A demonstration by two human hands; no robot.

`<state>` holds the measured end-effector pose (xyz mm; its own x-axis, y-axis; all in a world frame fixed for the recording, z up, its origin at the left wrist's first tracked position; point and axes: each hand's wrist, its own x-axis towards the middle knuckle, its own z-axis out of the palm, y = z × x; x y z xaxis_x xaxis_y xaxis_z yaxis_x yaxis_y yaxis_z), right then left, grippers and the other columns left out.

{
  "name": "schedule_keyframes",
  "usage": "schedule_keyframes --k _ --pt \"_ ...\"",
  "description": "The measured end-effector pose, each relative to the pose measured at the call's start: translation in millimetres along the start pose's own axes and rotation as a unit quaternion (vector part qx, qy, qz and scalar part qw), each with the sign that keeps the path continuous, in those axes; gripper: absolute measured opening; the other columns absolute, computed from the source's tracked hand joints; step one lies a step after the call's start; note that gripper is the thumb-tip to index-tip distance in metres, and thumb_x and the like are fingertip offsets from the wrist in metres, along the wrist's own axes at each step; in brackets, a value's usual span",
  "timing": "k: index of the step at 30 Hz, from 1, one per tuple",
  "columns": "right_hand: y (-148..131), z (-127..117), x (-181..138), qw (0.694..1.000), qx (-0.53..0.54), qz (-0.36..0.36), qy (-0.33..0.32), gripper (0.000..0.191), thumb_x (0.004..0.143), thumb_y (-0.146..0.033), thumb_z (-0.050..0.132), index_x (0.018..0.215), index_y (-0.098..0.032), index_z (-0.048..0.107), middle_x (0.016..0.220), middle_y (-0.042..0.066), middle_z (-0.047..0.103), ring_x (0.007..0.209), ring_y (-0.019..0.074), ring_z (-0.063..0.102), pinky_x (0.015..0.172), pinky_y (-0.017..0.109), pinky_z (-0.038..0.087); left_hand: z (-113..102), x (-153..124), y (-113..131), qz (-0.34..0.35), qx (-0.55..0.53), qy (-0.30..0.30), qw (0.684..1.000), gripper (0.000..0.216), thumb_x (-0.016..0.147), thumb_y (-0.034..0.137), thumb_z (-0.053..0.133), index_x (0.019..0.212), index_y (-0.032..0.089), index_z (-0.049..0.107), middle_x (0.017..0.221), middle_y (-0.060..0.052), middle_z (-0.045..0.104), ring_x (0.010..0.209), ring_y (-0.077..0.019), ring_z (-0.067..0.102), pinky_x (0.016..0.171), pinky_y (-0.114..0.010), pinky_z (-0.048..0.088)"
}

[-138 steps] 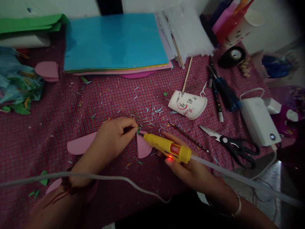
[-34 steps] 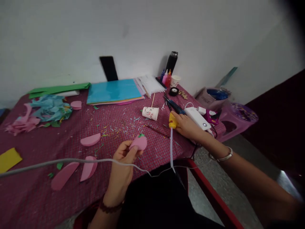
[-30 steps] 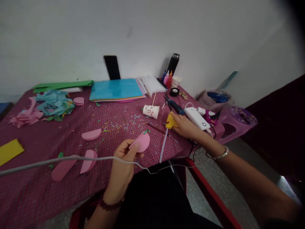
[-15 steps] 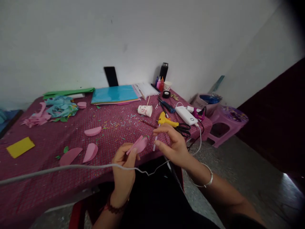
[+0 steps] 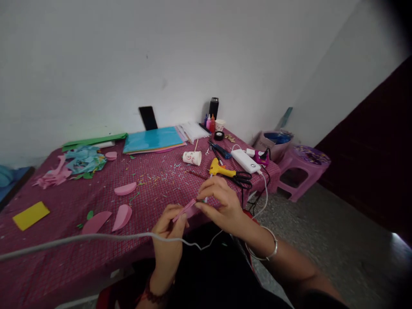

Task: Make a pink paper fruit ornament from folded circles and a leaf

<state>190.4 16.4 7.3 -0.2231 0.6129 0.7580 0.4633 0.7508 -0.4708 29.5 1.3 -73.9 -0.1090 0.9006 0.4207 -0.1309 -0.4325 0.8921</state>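
Note:
A small folded pink paper piece (image 5: pixel 186 211) is pinched between the thumb and fingers of my left hand (image 5: pixel 169 225), seen nearly edge-on. The thumb and fingertips of my right hand (image 5: pixel 219 201) close on its far right end. Just past the right fingers lies a yellow glue gun (image 5: pixel 222 168), a pale glue stick showing partly behind those fingers. On the cloth left of my hands rest several more folded pink paper pieces (image 5: pixel 125 189), one with a green paper leaf (image 5: pixel 90 215) beside it.
A white cable (image 5: pixel 96 237) crosses in front of my left wrist. Scissors (image 5: pixel 243 179), a white power bank (image 5: pixel 245 160) and a tipped paper cup (image 5: pixel 192 158) lie beyond my hands. Coloured sheets (image 5: pixel 154 139), crumpled paper (image 5: pixel 84 159) and a yellow rectangle (image 5: pixel 31 215) are farther left.
My right hand has moved left and its fingers have closed on the pink paper's end. The left hand has turned the paper more edge-on. The camera view has tilted slightly upward.

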Motion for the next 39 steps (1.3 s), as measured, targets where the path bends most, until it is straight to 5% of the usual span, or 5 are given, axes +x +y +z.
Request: schedule_keyframes --k 22,31,35,39 --pt "2 2 -4 0.999 0.011 0.042 0.000 0.008 0.083 -0.015 0.063 0.087 -0.022 0.060 0.086 0.001 0.062 0.085 0.0170 0.058 0.080 0.037 0.043 7 -4 11 -0.084 -0.048 0.020 0.995 0.012 0.081 0.022 0.065 0.071 0.018 0.060 0.063 0.004 0.051 0.057 -0.0078 0.046 0.055 -0.021 0.036" --pt "9 10 -11 0.975 0.167 0.147 0.008 0.026 0.086 -0.017 0.057 0.111 -0.024 0.056 0.091 0.001 0.061 0.084 0.0152 0.058 0.078 0.034 0.047 15 1 25 -0.173 -0.095 0.047 0.979 0.025 0.077 0.032 0.067 0.064 0.017 0.053 0.056 0.006 0.044 0.048 -0.0061 0.040 0.045 -0.018 0.033" --pt "11 15 -17 0.950 0.233 0.210 0.013 0.025 0.084 -0.018 0.059 0.108 -0.023 0.057 0.086 0.000 0.061 0.080 0.0143 0.058 0.075 0.031 0.048 16 0 23 -0.152 -0.060 0.050 0.985 0.025 0.079 0.032 0.064 0.064 0.017 0.051 0.058 0.005 0.045 0.046 -0.0066 0.040 0.043 -0.019 0.033" --pt "7 22 -32 0.933 0.232 0.276 0.005 0.009 0.083 -0.021 0.058 0.092 -0.020 0.059 0.079 0.000 0.059 0.074 0.0136 0.056 0.070 0.030 0.046 13 0 18 -0.058 0.030 0.082 0.995 0.013 0.081 0.025 0.062 0.072 0.019 0.055 0.063 0.005 0.049 0.051 -0.0084 0.046 0.049 -0.021 0.039"
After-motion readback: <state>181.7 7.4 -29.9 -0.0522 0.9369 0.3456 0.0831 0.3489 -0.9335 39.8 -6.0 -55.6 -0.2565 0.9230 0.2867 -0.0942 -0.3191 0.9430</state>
